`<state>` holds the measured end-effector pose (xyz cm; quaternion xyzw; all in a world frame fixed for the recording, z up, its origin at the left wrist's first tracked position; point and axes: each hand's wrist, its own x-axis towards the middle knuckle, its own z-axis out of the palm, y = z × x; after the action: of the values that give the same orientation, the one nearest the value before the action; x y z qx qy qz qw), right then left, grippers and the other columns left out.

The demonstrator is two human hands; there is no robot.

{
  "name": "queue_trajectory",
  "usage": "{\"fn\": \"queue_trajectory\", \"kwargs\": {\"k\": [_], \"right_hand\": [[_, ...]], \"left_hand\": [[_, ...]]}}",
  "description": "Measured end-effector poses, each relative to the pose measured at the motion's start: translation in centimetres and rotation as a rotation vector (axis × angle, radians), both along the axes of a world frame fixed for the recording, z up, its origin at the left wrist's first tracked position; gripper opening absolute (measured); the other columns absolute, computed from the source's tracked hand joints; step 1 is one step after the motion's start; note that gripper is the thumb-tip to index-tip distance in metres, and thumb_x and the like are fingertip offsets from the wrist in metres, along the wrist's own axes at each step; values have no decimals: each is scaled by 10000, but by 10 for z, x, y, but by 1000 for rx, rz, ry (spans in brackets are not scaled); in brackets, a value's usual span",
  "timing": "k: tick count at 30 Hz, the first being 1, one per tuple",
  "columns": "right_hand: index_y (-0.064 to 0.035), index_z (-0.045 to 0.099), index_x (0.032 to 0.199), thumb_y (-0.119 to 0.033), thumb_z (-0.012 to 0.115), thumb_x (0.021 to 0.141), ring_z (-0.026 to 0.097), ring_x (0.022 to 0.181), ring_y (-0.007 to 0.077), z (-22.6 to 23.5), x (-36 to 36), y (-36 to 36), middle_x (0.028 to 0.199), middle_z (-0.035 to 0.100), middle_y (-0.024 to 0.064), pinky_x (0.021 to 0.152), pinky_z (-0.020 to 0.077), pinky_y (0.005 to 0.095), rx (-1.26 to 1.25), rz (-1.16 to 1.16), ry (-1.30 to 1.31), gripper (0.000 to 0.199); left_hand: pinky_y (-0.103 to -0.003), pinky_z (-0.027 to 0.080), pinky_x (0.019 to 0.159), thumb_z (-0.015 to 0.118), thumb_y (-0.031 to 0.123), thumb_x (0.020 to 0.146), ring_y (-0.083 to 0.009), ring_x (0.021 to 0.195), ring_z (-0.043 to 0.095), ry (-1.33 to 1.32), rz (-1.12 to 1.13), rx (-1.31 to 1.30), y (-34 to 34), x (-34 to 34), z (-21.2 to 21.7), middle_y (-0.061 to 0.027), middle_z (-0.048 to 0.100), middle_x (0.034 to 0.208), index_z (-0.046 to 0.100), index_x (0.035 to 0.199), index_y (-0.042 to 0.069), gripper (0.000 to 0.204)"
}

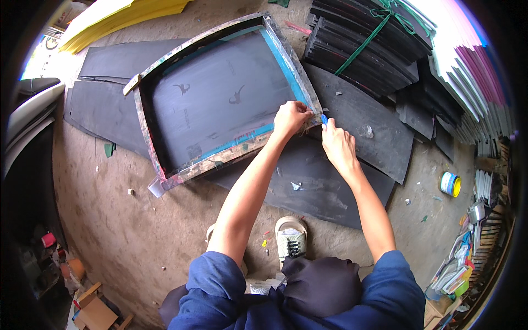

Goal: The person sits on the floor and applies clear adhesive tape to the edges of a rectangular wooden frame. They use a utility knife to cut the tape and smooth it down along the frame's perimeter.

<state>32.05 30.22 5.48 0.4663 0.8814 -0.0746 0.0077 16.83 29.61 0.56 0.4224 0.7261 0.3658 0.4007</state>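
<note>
A screen-printing frame (144, 118) with worn, paint-stained wooden bars lies tilted across black sheets. Its dark mesh (220, 82) has blue strips along the edges and shows two small curved motifs. At the frame's near right corner, my left hand (291, 117) is closed with its fingers pinched together; what they pinch is too small to make out. Just right of that corner, my right hand (337, 142) is wrapped round a small blue tool (324, 119). Its tip touches or nearly touches the corner, and most of it is hidden in my grip.
Black sheets (357, 104) lie under and around the frame. A bundle of black sheets (363, 44) tied with green cord stands behind on the right, beside white and purple sheets (478, 77). Yellow sheets (121, 22) are at the far left. A small tin (450, 184) sits on the right.
</note>
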Motion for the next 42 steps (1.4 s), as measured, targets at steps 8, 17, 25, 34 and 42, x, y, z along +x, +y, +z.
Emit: {"fn": "queue_trajectory", "kwargs": {"k": [8,17,25,34,42], "right_hand": [[51,484,1020,-177,393,894,633,622,321,-12,-9,0,642,617,186,549,515,415,7,5,-34,276],[65,494,979,-124,396,867,635,664,335,-17,-14,4,662,615,209,594,520,426,-27,-3,-25,241],[35,515,898,-178,438,861,614,680,395,-45,49,-40,692,609,229,642,496,481,-235,-30,-104,229],[4,506,869,-159,665,744,615,733,314,-30,6,54,757,612,174,630,478,374,-288,-261,645,260],[8,500,878,-51,655,710,625,771,323,-24,-8,61,775,620,177,643,483,391,-244,-163,655,236]], "left_hand": [[-348,500,693,672,267,669,-276,737,638,156,10,8,2,0,-3,-132,649,761,684,818,81,238],[-343,498,702,673,279,672,-273,747,639,135,-11,-50,2,0,3,-133,652,775,687,848,88,260],[-333,494,693,688,283,665,-257,729,642,122,-17,-41,3,3,2,-134,656,803,679,857,79,281],[-339,493,676,698,278,644,-242,742,638,97,-65,26,3,0,-6,-73,655,748,642,866,115,281],[-324,477,686,733,271,617,-205,753,626,74,-50,-29,0,2,6,-93,642,803,600,938,66,403]]}}
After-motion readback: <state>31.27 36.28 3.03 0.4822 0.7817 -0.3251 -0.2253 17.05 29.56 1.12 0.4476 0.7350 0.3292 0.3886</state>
